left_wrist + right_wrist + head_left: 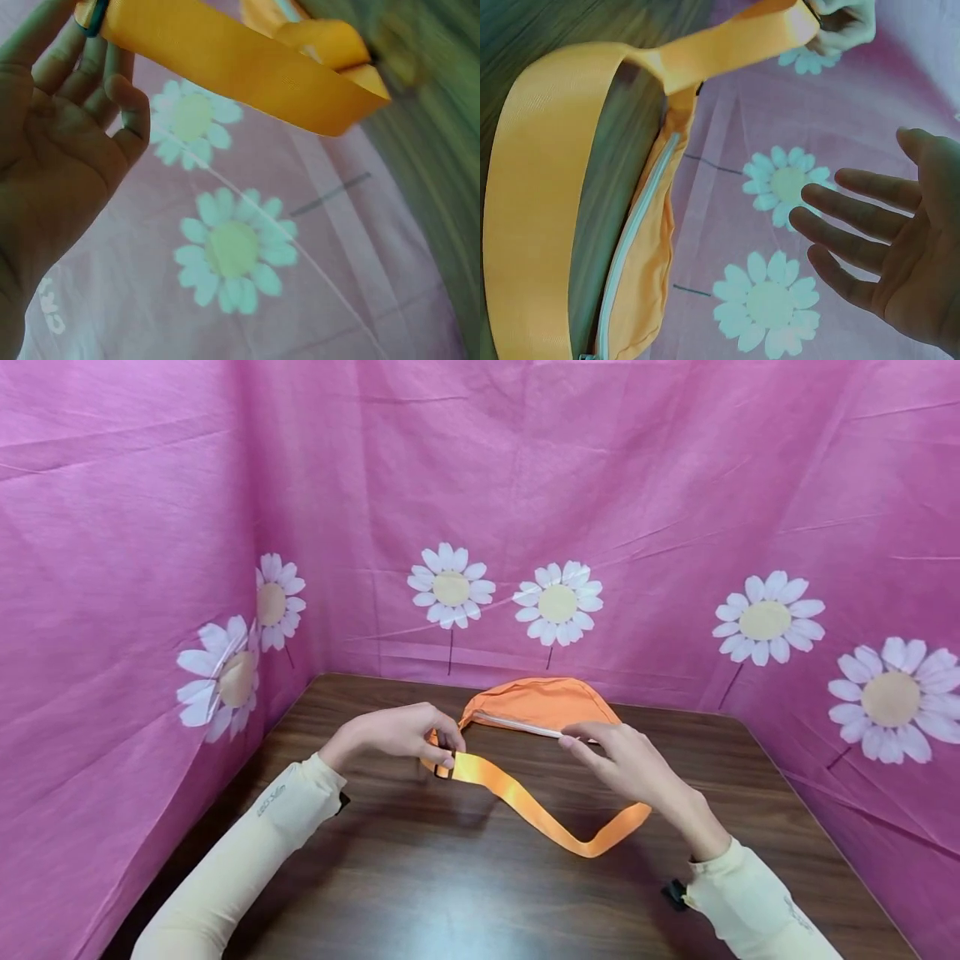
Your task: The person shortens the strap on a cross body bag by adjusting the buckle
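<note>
An orange waist bag [543, 700] lies at the back of the table, its pale zipper [517, 724] facing the front. My left hand [408, 732] pinches a black plastic buckle [444, 766] on the bag's orange strap [525, 802], raised off the tabletop. In the left wrist view, the buckle [93, 16] sits at the fingertips and the strap [240, 71] stretches away from it. My right hand [626, 764] hovers near the bag's right end; the right wrist view shows its fingers [855, 214] spread, holding nothing. The strap [544, 195] loops down toward the front.
A dark wood-grain table [420, 885] carries the bag. Pink cloth [600, 460] printed with white daisies hangs along its back and both sides. Both forearms wear cream sleeves [255, 843], with a black band piece [675, 894] at the right wrist.
</note>
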Available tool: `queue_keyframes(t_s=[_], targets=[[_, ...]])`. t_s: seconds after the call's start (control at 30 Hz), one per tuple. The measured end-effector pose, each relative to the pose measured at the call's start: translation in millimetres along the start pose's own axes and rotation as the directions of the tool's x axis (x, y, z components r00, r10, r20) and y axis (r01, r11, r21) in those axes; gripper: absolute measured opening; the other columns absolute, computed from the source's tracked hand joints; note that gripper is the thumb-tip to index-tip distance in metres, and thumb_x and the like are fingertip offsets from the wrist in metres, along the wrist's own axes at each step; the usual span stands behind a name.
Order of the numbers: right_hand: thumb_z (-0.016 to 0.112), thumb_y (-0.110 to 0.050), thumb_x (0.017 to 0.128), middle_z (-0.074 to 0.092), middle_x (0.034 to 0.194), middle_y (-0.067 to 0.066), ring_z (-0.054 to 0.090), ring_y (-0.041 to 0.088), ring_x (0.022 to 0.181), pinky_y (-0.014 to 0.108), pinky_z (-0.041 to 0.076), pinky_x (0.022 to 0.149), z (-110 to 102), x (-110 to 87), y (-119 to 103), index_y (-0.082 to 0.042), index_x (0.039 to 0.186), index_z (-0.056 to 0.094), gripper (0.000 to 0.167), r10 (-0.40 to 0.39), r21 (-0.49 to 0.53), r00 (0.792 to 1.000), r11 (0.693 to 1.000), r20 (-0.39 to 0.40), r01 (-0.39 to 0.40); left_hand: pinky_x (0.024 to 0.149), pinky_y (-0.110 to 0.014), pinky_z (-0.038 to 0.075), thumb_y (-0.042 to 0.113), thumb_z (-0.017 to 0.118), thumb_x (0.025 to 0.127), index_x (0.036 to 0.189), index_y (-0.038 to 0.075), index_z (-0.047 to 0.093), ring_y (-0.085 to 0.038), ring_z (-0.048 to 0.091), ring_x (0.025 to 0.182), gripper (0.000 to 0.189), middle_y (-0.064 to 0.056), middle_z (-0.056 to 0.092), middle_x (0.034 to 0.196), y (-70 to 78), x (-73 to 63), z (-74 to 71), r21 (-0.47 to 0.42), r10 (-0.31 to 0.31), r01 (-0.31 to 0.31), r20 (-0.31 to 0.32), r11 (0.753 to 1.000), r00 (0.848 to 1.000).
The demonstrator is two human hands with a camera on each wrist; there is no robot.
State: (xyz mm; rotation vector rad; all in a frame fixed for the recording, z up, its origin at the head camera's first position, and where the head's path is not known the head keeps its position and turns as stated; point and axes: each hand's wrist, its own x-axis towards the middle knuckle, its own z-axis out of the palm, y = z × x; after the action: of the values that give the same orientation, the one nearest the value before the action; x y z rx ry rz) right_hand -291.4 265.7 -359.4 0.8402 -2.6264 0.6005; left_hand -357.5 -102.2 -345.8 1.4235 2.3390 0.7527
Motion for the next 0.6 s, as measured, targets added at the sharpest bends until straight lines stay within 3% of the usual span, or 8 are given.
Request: queue_keyframes(t_s=[0.2,0.3,0.5,0.6], targets=[[0.054,-0.039,0.107,0.069,0.111,-0.012,0.064,0.008,0.103,0.042,0.053,0.085,5.4,10.2,-6.8,-0.020,0.121,0.072,0.030,-0.041,0.136,0.999,0.990,0.023,0.038,0.085,-0.042,0.053,0.024,0.074,0.096,0.114,0.015,0.075,-0.008,0.064,0.095,0.021,0.011,0.071,0.105,21.3,7.9,-1.2,0.016,0.117,-0.116,-0.065,0.993,0.991],[0.052,-0.034,0.108,0.068,0.117,-0.011,0.063,0.011,0.108,0.043,0.052,0.089,12.2,13.8,-7.9,-0.020,0.126,0.070,0.028,-0.066,0.243,0.995,0.969,0.069,0.047,0.088,-0.045,0.052,0.026,0.074,0.096,0.116,0.015,0.074,-0.008,0.064,0.097,0.022,0.011,0.071,0.106,26.9,10.1,0.2,-0.009,0.166,-0.167,-0.079,0.986,0.983],[0.046,-0.033,0.111,0.060,0.136,-0.007,0.056,0.018,0.126,0.043,0.046,0.101,33.7,17.9,-11.6,-0.023,0.140,0.060,0.034,-0.119,0.499,0.959,0.866,0.256,-0.025,0.085,-0.040,0.052,0.025,0.073,0.097,0.116,0.016,0.073,-0.009,0.062,0.096,0.021,0.011,0.069,0.106,35.7,14.9,5.7,-0.031,0.265,-0.269,-0.112,0.963,0.958],[0.047,-0.029,0.110,0.065,0.124,-0.002,0.059,0.021,0.117,0.040,0.049,0.096,43.4,19.5,-13.7,-0.020,0.131,0.065,0.028,-0.149,0.587,0.943,0.808,0.297,-0.057,0.085,-0.038,0.052,0.023,0.073,0.097,0.116,0.017,0.072,-0.010,0.061,0.095,0.020,0.009,0.069,0.107,37.7,17.2,7.8,-0.031,0.282,-0.288,-0.129,0.957,0.951]])
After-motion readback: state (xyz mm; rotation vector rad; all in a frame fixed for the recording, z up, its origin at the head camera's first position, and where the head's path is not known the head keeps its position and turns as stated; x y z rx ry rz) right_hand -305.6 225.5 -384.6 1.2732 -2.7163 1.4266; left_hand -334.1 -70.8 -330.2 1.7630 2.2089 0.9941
